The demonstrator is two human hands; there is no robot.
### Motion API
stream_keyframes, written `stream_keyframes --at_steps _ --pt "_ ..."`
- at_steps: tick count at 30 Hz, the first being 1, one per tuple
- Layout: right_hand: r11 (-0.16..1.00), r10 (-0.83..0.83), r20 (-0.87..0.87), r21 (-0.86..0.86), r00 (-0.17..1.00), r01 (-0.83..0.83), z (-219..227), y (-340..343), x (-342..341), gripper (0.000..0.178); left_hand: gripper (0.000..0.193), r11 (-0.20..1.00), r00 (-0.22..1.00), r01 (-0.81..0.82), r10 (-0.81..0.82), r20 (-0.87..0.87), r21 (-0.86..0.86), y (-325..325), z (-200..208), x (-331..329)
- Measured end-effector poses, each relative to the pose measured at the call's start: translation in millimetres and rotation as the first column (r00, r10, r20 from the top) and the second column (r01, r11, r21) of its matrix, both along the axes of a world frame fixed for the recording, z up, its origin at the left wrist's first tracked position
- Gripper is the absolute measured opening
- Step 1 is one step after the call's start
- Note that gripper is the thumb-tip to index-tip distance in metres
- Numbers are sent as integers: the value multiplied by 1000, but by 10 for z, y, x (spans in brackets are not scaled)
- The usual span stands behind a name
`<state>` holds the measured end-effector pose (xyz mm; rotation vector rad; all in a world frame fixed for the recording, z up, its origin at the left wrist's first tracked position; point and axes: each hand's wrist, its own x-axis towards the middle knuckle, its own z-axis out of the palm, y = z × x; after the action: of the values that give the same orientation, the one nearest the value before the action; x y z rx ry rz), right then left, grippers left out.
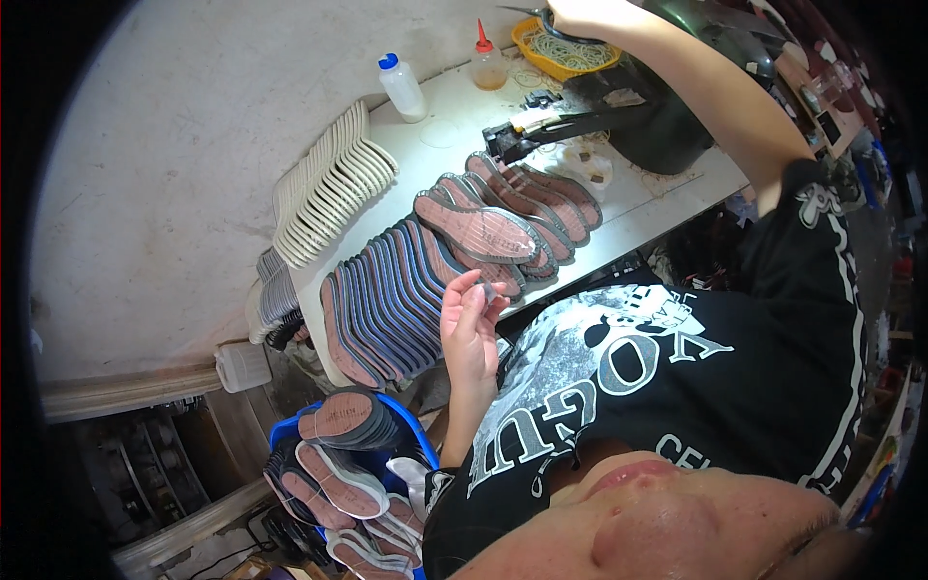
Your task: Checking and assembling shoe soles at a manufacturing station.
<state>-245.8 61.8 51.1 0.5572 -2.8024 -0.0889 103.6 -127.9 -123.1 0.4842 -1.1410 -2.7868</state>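
My left hand (469,324) is raised by the front edge of the white table, its fingers closed in a pinch around a small greyish thing (488,290) that I cannot make out. Right behind it lies a loose pile of shoe soles (483,232) with pinkish-brown faces and dark grey rims. Along its left runs a tight row of similar soles (382,300) standing on edge. At the top of the view, my right hand (580,17) is closed on dark-handled scissors (570,37), their blades pointing left; the picture's edge cuts off part of this hand.
A black sewing machine (619,121) occupies the table's right part. Behind stand a yellow basket of pale cord (565,58), a red-tipped bottle (489,70) and a blue-capped bottle (402,89). Cream soles (333,184) line the wall side. A blue crate (420,435) holds more soles below.
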Motion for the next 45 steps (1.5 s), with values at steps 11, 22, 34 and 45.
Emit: stream_keyframes --at_steps 11,22,34,45 --pt "968 231 99 -121 968 -218 480 -233 49 21 24 992 996 -25 35 79 -121 -127 -79 127" --pt "632 770 397 -581 499 -513 -94 -33 1744 20 36 877 983 0 -88 -161 -480 211 609 -393" --pt "489 768 -49 -598 639 -634 -702 320 2009 9 50 424 964 -5 -240 -117 -906 565 823 -555" --pt "375 818 25 -781 575 -499 -923 248 1961 13 57 377 977 32 -207 -50 -926 569 830 -589"
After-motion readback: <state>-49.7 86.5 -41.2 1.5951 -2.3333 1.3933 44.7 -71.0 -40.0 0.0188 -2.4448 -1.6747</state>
